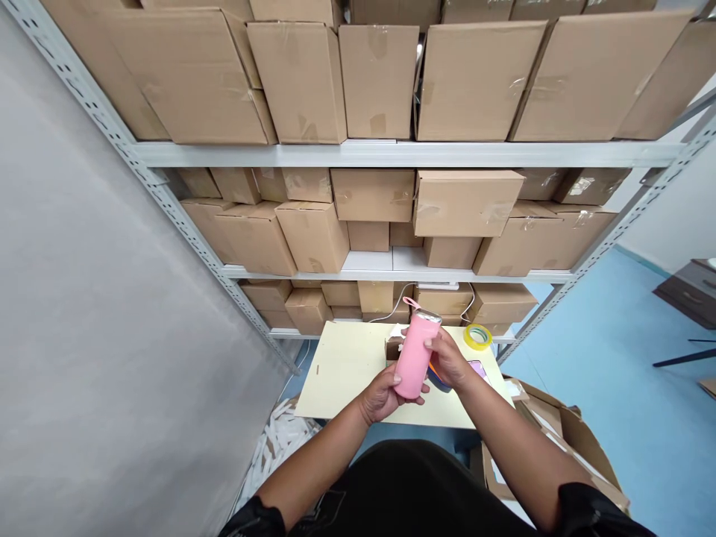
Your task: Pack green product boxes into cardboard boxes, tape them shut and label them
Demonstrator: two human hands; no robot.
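Note:
Between my two hands is a pink bottle [415,354] with a silvery top and a pink strap loop, tilted to the right above the table. My left hand [385,393] grips its lower end, thumb on the front. Higher up on the right side, my right hand [445,358] is closed around it with the thumb across the front. Behind the bottle, a small open cardboard box [393,349] stands on the cream tabletop [347,373]. A dark blue object with an orange part [439,380] is partly hidden under my right hand.
A roll of yellow tape [477,336] and a phone-like object [477,368] lie at the table's right. Metal shelving [391,154] full of cardboard boxes [313,235] rises behind. An open carton [582,440] stands on the floor at right, white scraps [283,440] at left.

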